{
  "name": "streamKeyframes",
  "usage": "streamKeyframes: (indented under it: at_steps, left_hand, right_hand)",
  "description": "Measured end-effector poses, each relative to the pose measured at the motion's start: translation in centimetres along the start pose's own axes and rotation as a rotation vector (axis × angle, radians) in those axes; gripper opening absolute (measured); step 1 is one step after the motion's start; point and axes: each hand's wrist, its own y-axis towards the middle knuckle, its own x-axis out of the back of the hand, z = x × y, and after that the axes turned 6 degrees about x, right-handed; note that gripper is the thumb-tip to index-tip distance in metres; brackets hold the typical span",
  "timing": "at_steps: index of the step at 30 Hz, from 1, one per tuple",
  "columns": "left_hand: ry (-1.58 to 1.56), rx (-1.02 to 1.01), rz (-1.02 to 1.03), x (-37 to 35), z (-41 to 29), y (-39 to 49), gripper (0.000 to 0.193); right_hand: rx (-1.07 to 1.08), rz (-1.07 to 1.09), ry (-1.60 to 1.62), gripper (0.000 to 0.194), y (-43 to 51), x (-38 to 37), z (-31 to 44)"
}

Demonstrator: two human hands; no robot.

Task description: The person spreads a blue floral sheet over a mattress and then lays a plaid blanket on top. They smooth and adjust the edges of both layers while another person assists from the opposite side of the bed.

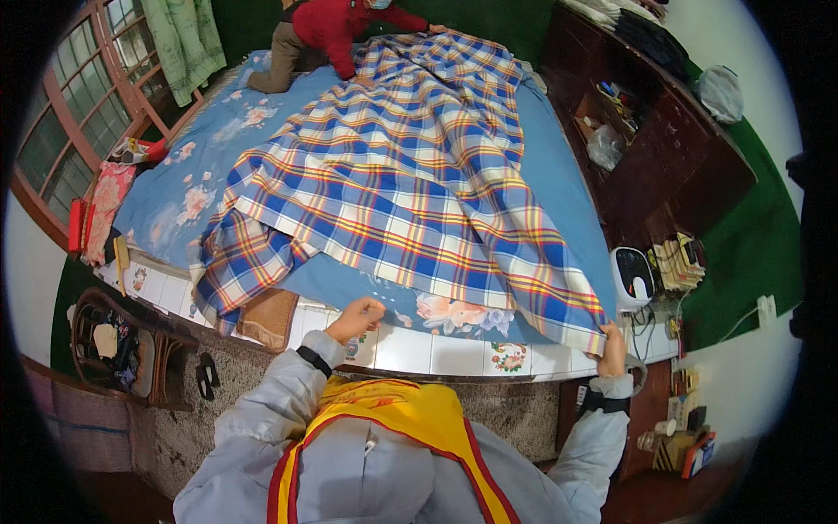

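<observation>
A blue, white and yellow plaid sheet (393, 190) lies rumpled across a bed with a blue floral bedcover (163, 196). At the right, my right hand (612, 350) grips the near right corner of the plaid sheet. My left hand (358, 319) is above the tiled edge of the bed, fingers curled; it does not appear to hold the sheet, whose near hem lies beyond it. The sheet's near left part is bunched and hangs over the tiled edge. On the far side a person in a red top (327, 33) kneels on the bed, both hands at the sheet's far part.
The white tiled ledge (458, 354) runs along the near side. A woven brown mat (267, 318) hangs over it. To the right stand a white appliance (632, 278), books (677, 262) and a dark wooden cabinet (694, 157). A rattan chair (157, 367) and dark shoes (207, 376) are at lower left.
</observation>
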Motion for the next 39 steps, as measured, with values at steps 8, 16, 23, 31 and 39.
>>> streamKeyframes:
  at_steps: [8, 16, 23, 31, 39]
  left_hand:
    - [-0.29, 0.106, -0.282, 11.8, 3.8, -3.0, 0.022]
    - [-0.801, 0.127, -0.657, 19.7, 12.3, -11.7, 0.016]
    - [-0.982, 0.161, -1.032, 24.6, 15.4, -11.7, 0.047]
    - [-0.991, 0.036, -0.58, 32.5, 13.8, -6.5, 0.061]
    - [-0.863, 0.513, -0.548, 37.3, 10.5, -4.1, 0.069]
  right_hand:
    - [0.168, -0.172, -0.426, 0.025, 18.8, 15.8, -1.5]
    - [0.277, -0.599, -1.463, 0.045, 20.7, 1.1, -1.4]
    - [0.98, 0.376, -0.967, 0.054, 6.0, -30.4, -7.8]
    - [0.92, 0.76, -1.225, 0.082, -7.9, -50.7, -14.0]
    - [0.849, 0.527, -1.438, 0.06, -6.8, -53.6, -18.3]
